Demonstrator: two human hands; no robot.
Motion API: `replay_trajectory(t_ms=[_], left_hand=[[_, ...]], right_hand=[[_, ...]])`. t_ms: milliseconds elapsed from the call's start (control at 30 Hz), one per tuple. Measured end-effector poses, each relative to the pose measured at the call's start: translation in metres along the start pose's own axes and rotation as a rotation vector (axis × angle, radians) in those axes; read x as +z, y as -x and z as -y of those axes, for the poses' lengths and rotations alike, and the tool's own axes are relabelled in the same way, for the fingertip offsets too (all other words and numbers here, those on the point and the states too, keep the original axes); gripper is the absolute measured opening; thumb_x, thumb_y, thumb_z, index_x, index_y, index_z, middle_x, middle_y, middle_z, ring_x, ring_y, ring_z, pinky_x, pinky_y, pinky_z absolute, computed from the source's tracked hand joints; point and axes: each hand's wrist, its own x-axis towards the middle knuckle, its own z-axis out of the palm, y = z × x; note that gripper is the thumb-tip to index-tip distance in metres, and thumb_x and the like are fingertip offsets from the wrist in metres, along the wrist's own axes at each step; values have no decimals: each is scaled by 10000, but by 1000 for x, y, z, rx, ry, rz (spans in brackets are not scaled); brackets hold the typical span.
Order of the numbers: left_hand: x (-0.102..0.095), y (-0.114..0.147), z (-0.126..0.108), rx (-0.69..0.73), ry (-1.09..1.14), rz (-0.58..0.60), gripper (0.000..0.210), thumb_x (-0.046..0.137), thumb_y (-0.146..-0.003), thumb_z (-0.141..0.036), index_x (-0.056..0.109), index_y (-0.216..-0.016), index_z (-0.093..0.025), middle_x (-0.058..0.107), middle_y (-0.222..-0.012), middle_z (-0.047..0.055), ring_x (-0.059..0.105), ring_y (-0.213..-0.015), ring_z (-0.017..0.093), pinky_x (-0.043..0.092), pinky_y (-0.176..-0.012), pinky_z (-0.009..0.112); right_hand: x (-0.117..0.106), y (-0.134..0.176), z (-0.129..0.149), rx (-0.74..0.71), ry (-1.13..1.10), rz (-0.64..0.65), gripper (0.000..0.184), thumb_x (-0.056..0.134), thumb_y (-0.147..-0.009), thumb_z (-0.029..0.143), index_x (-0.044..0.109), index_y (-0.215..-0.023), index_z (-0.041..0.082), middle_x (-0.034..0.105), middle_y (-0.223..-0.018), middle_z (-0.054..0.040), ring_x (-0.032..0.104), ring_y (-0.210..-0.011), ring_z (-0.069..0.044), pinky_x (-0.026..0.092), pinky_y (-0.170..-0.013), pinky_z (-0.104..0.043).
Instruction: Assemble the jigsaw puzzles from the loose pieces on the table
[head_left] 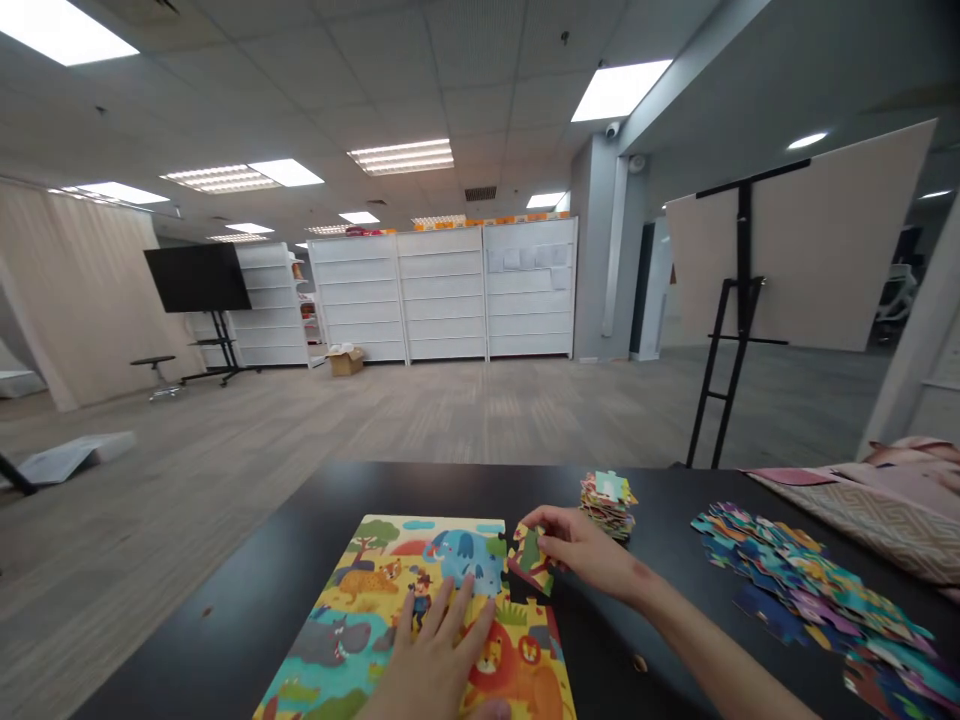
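Note:
A colourful animal jigsaw puzzle (352, 580) lies on the black table, with an elephant, a hippo, a leopard and lions on it. Flat on its middle rests my left hand (435, 650), fingers spread. My right hand (574, 545) pinches a puzzle piece (531, 560) by its right side. That piece is at the puzzle's right edge, beside the elephant; whether it is seated in the gap I cannot tell. Just behind my right hand stands a stack of puzzle pieces (609, 500), partly hidden by the hand.
A spread-out heap of mostly blue and purple puzzle pieces (810, 590) covers the table's right side. Behind it lies a pink patterned cloth (885, 500). Small brown crumbs dot the black table (225, 600). Beyond are a board on a black stand (739, 300) and white shelves (442, 295).

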Motion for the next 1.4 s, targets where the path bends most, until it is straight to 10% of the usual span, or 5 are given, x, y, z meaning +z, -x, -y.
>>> replay_trajectory(t_ms=[333, 900, 1400], left_hand=[[-5, 5, -3, 15, -22, -9, 789, 368, -919, -780, 241, -1556, -332, 150, -1621, 95, 159, -1474, 451, 148, -1107, 748], [-9, 5, -8, -8, -12, 12, 759, 389, -940, -728, 246, -1559, -313, 155, -1619, 98, 141, -1474, 450, 135, -1121, 735], [-2, 4, -1, 12, 35, -23, 766, 345, -938, -750, 276, -1561, -310, 164, -1629, 114, 139, -1486, 438, 103, -1109, 756]], right_hand=[[-6, 0, -2, -106, 111, -128, 268, 508, -946, 395, 688, -974, 199, 705, -861, -28, 636, -802, -187, 479, -734, -294], [28, 5, -3, -121, 413, 104, 321, 576, -820, 162, 670, -1115, 248, 681, -1124, -45, 601, -1058, -228, 416, -1004, -359], [23, 1, -9, -70, 449, 38, 356, 628, -831, 213, 681, -1178, 269, 685, -1060, -45, 634, -977, -210, 457, -914, -316]])
